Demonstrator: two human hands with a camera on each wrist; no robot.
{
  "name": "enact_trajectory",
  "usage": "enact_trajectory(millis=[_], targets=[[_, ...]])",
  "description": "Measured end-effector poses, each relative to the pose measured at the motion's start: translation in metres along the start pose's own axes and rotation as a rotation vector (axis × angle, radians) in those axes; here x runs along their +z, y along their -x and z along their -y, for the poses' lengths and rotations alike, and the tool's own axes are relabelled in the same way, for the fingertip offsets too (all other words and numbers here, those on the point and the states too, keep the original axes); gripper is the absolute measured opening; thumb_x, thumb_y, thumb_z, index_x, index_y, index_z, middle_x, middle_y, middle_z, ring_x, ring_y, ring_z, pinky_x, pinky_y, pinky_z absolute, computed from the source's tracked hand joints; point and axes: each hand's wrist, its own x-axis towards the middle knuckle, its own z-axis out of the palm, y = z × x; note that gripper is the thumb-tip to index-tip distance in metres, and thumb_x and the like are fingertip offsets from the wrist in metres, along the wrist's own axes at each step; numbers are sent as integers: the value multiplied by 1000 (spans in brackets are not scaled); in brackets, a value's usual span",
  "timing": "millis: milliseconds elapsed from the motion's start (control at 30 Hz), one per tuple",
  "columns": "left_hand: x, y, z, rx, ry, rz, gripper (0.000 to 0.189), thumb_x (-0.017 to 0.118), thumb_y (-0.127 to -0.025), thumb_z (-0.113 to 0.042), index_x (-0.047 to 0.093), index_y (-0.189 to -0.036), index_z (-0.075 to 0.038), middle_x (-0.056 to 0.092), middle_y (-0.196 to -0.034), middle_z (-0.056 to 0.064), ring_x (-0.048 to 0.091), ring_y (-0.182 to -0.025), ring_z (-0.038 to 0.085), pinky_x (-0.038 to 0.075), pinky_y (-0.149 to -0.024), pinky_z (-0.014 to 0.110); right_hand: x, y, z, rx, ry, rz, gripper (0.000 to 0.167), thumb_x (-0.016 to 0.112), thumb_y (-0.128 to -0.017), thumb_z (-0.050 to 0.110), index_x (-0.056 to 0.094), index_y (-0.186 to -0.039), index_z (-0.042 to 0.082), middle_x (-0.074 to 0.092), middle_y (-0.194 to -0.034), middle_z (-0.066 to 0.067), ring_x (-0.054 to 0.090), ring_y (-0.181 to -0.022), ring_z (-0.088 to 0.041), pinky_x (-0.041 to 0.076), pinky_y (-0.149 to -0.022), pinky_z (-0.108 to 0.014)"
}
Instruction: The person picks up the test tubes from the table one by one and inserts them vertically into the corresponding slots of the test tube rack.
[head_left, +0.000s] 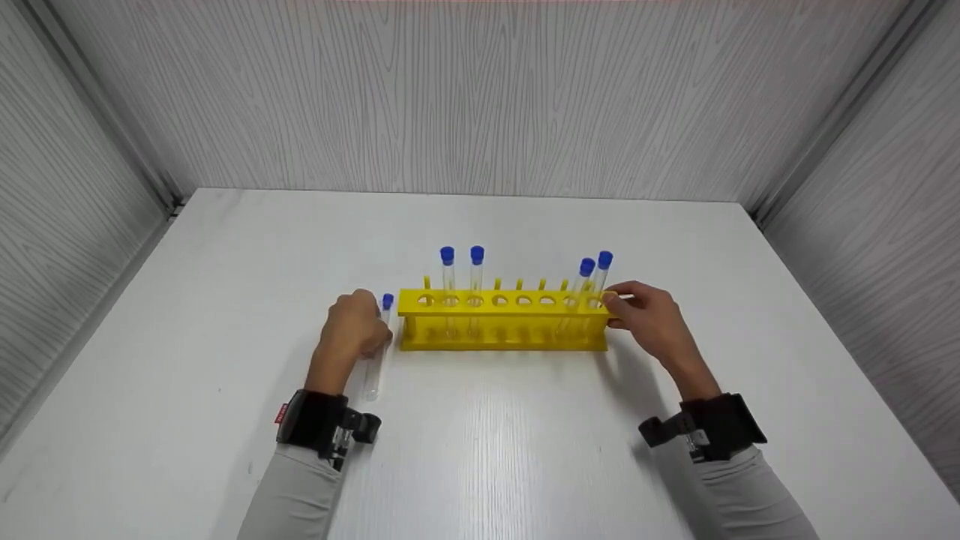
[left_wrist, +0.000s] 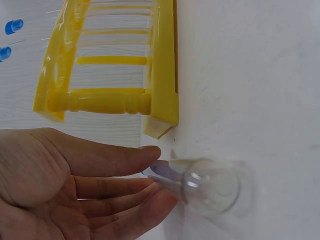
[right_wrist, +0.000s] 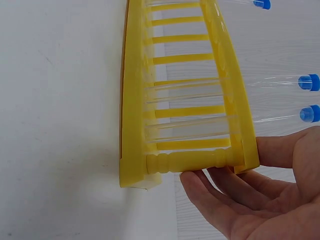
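Note:
A yellow test tube rack (head_left: 502, 346) stands between the two hands. My left hand (head_left: 349, 330) is just off its left end and pinches a clear test tube (head_left: 373, 382) between thumb and fingers. This tube's blue cap (head_left: 388, 301) points away from me, and its rounded bottom (left_wrist: 215, 186) faces the camera in the left wrist view. At the rack's other end, my right hand (head_left: 649, 315) grips the top corner, thumb on the upper bar and fingers around the end post (right_wrist: 192, 160).
Two blue-capped tubes (head_left: 477, 259) stand upright toward the rack's left side. Two more (head_left: 587, 268) lean to the right near its right end, close to my right hand. Holes between the pairs hold no tubes. A wood-grain panel (head_left: 480, 97) rises behind the white table (head_left: 480, 450).

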Motion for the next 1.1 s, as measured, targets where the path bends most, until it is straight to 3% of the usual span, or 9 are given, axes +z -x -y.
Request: enact_trajectory(millis=[667,1100], targets=[[0,1,0,36,-33,-18,30,62,-90,-6,63,-115,10,63,-94,17,60,-81,27,46,-56,26,0,0,2,20,12,6,43,54,-105,30,59,-136,0,61,-136,-22,67,-115,-33,55,-99,-45],[-3,2,-2,-5,7,25,35,63,-92,-6,62,-124,10,67,-114,25,64,-90,31,55,-59,26,-1,-1,1,32,8,3,41,54,-105,29,60,-135,1,61,-136,-21,66,-115,-32,55,-99,-44]])
